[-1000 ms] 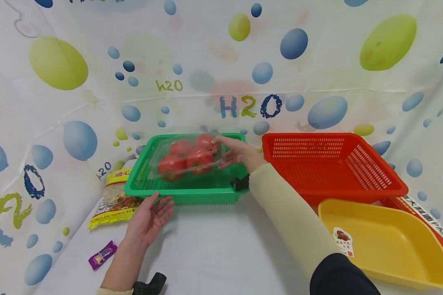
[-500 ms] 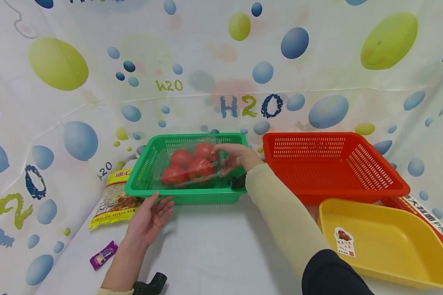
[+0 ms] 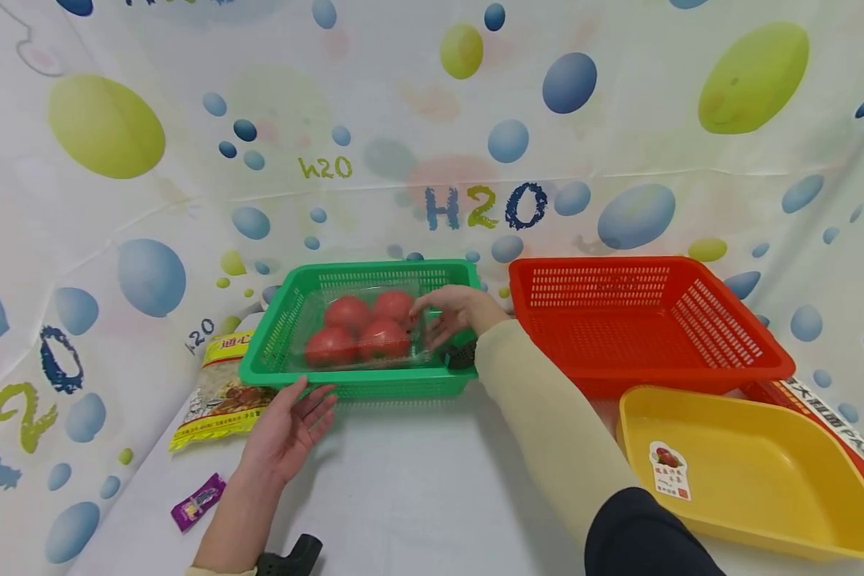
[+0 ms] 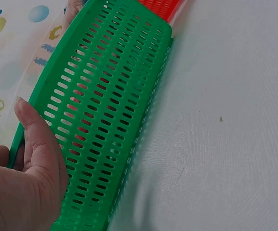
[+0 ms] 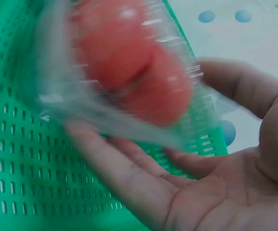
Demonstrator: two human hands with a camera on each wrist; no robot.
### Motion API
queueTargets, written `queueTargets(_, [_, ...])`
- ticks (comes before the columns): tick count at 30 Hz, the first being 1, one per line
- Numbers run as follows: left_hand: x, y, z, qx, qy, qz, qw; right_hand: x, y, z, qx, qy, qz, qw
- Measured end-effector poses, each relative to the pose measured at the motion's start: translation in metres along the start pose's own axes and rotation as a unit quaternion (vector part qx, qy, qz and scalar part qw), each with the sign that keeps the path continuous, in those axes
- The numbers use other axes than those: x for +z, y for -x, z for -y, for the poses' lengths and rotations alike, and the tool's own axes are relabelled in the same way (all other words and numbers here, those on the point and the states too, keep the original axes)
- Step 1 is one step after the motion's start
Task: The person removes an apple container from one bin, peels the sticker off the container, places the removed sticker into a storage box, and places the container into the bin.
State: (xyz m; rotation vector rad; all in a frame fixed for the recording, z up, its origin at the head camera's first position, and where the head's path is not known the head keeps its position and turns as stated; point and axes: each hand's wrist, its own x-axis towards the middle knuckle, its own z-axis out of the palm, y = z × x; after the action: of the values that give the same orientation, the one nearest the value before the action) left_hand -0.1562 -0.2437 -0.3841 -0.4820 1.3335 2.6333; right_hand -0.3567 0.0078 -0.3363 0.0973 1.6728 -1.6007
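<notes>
I note the desk [image 3: 432, 480], draped in white cloth, as the largest item, carrying three containers: a red basket [image 3: 648, 320] at the rear right, a yellow tray [image 3: 749, 472] in front of it, and a green basket [image 3: 363, 328] at the rear centre. Inside the green basket lies a clear clamshell pack of tomatoes [image 3: 360, 328], resting on the basket floor toward its right half. My right hand [image 3: 457, 316] is at the pack's right end, fingers extended under and beside it; the right wrist view shows the palm open and the grip released, fingertips touching the plastic. My left hand [image 3: 288, 428] rests against the green basket's near wall, thumb on the rim, grip loose and grasping nothing. A yellow noodle packet [image 3: 219, 392] lies left of the basket, and a small purple sachet [image 3: 198, 500] nearer the desk edge.
</notes>
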Motion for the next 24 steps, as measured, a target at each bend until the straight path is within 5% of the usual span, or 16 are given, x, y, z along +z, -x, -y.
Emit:
queueTargets(13, [-0.003,0.003,-0.003,-0.003,0.009,0.003,1.0000,0.007,0.004,0.004,0.005,0.075,0.027,0.997])
queueTargets(24, [-0.001,0.001,-0.002,-0.008,0.002,-0.001,1.0000,-0.003,0.027,0.015,-0.027,0.113,-0.002,0.993])
